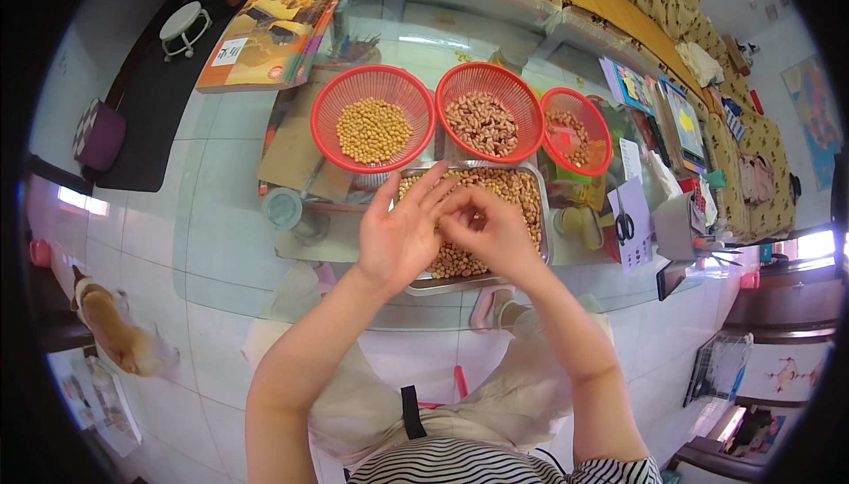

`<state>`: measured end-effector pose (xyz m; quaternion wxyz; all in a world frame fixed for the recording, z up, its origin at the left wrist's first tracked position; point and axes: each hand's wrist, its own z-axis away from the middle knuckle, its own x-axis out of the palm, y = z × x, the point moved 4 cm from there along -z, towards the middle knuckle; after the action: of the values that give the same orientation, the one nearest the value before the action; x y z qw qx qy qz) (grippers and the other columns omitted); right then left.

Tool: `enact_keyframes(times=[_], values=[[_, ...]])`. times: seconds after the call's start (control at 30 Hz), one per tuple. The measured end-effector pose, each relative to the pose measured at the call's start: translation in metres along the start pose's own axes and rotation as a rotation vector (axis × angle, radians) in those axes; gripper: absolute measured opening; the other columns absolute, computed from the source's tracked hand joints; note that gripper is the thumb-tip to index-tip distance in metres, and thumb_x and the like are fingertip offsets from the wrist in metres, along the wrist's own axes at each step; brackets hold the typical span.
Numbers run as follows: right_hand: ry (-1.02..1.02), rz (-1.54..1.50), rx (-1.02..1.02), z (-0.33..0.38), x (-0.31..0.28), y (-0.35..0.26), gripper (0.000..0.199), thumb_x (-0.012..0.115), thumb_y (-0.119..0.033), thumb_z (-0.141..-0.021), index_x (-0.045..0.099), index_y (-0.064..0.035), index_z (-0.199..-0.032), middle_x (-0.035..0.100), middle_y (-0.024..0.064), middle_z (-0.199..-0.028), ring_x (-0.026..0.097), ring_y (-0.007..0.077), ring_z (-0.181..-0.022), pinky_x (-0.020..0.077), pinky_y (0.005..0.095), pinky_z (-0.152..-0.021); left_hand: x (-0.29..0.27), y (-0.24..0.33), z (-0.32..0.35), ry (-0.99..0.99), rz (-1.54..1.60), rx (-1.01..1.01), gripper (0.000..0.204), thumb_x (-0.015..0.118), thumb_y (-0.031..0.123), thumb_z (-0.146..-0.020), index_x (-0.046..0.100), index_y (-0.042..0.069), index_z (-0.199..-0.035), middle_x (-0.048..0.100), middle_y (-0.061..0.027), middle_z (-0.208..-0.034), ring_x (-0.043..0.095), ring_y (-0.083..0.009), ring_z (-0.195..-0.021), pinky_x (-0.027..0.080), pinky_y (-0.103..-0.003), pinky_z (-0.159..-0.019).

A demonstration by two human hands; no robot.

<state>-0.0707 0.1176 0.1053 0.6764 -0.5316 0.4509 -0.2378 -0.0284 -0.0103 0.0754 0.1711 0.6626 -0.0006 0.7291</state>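
My left hand [395,241] is held palm up with its fingers stretched out, over the left part of a metal tray [460,285] of mixed beans [513,188]. Beside it my right hand [495,235] is closed in a pinch close to the left fingertips; whatever it may hold is too small to make out. Behind the tray stand three red plastic baskets. Yellow soybeans [373,130] lie in the left basket [340,91], pinkish speckled beans [480,123] in the middle basket [485,75], and brownish beans [566,130] in the small right basket [598,141].
All this stands on a glass-topped table [424,20]. Books [265,38] are stacked at its far left, near a lidded jar [285,210]. Scissors [624,226] lie on paper at the right. A dog [115,325] is on the tiled floor at left.
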Motion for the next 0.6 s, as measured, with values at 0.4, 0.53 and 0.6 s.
enact_keyframes(times=[0.4,0.53,0.6], values=[[0.47,-0.189,-0.048,-0.037,-0.092,0.029,0.026,0.065,-0.009,-0.091,0.062,0.0019,-0.115,0.068,0.0119,-0.11,0.066,0.0155,-0.087,0.053,0.0272,-0.072,-0.013,0.006,-0.003,0.121,-0.422,0.086,0.056,0.043,0.028,-0.101,0.031,-0.003,-0.146,0.04,-0.0154,-0.146,0.038,-0.0265,-0.138,0.032,-0.041,-0.113],[0.268,0.2,0.035,-0.017,-0.085,0.018,0.024,0.064,-0.01,-0.091,0.064,-0.0005,-0.113,0.067,0.0104,-0.113,0.067,0.0162,-0.092,0.0521,0.0295,-0.075,-0.018,0.008,0.0,0.189,-0.746,0.039,0.056,0.049,0.023,-0.098,0.033,0.0,-0.147,0.044,-0.012,-0.143,0.043,-0.0223,-0.132,0.034,-0.037,-0.109],[0.177,0.365,0.049,-0.009,-0.078,0.013,0.022,0.064,-0.01,-0.088,0.065,-0.0009,-0.108,0.066,0.0131,-0.106,0.066,0.0239,-0.09,0.0513,0.0339,-0.076,-0.024,0.008,-0.001,0.226,-0.907,0.001,0.056,0.051,0.022,-0.097,0.034,0.001,-0.147,0.044,-0.0106,-0.143,0.045,-0.0202,-0.129,0.035,-0.034,-0.108]])
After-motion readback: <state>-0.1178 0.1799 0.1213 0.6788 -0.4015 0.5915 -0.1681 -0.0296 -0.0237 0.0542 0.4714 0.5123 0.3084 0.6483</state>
